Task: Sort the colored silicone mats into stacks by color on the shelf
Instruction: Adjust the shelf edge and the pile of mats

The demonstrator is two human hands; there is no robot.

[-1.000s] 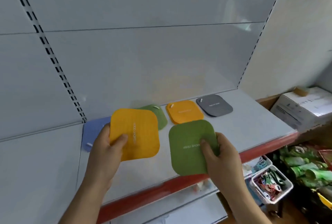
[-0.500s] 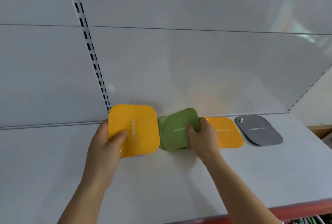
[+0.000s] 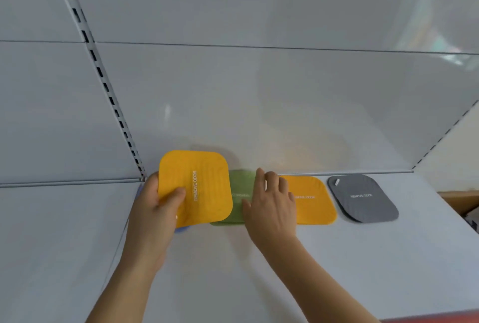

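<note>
While my right hand (image 3: pixel 272 206) lay flat, fingers loose, on the green stack (image 3: pixel 239 193) to square it, my left hand (image 3: pixel 155 208) pinched an orange mat (image 3: pixel 194 185) aloft, meant for the orange pile (image 3: pixel 313 200) on the shelf (image 3: pixel 337 258).

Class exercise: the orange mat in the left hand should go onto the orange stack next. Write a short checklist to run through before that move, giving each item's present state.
1. Left hand grips the held orange mat: ok.
2. Orange stack lies flat on the shelf: ok.
3. Path to the orange stack is free: not ok, the right hand is in between, above the green stack.
4. Green stack is squared up: cannot tell, mostly hidden.
5. Grey stack lies apart from the orange stack: ok.
</note>
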